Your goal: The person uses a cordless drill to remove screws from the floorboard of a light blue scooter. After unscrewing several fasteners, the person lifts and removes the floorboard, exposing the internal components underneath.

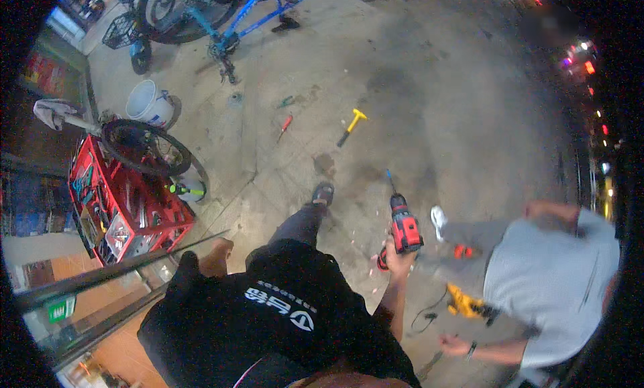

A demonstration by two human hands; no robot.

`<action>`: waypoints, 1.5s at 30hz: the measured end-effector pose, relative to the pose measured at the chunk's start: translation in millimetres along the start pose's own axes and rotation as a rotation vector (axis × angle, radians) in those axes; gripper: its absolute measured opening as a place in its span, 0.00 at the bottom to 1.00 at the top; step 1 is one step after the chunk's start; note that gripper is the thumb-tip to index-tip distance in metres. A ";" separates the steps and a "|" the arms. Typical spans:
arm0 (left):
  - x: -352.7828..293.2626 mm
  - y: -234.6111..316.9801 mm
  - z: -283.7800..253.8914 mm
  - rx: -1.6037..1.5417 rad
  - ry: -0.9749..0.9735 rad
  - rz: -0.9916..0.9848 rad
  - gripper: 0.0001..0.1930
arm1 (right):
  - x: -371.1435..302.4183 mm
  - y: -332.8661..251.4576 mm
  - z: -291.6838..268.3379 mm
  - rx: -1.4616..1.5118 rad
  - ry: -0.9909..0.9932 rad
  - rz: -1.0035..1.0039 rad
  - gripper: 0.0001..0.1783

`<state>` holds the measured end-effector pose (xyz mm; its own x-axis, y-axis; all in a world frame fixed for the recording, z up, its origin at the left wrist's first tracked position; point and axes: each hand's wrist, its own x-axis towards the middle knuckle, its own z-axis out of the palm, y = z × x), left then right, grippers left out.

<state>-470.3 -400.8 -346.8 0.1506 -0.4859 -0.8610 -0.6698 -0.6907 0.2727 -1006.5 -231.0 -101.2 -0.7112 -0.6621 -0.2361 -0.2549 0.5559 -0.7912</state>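
My right hand (400, 259) is wrapped round the grip of a red and black cordless drill (406, 230). A long thin bit with a blue part at its tip (389, 177) points away from me, over the floor. My left hand (218, 252) is low at my left side, beside the metal edge of a glass counter or door (100, 279). Its fingers are too small and blurred to make out, so whether it grips anything does not show. On the floor ahead lie a yellow hammer with a dark grip end (351, 126) and a red-handled screwdriver (286, 124).
A red tool cart (127, 220) full of tools stands left, with a wheel (146, 146) and white bucket (149, 103) beyond. Blue bikes (251, 16) stand far ahead. At right, a person in grey (553, 281) bends near a yellow power tool (464, 301).
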 end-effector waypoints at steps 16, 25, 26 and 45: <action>-60.0 385.2 99.7 -0.466 0.218 0.133 0.27 | 418.9 -25.7 -19.8 -0.486 -0.376 -0.062 0.20; -50.3 269.2 7.7 -1.300 0.695 -0.245 0.17 | 532.3 -16.9 89.6 -0.470 -0.581 -0.282 0.10; -42.9 254.4 -23.7 -1.391 0.794 -0.138 0.17 | 524.7 -33.4 108.9 -0.536 -0.569 -0.191 0.12; 216.0 21.3 -659.8 -0.079 0.864 -0.652 0.18 | 392.9 -258.6 281.8 -0.421 -0.556 -0.168 0.22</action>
<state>27.8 -873.8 -243.6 0.9422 -0.2045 -0.2653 -0.2313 -0.9701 -0.0740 -1035.4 -776.5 -148.3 -0.2295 -0.8513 -0.4717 -0.6422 0.4967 -0.5839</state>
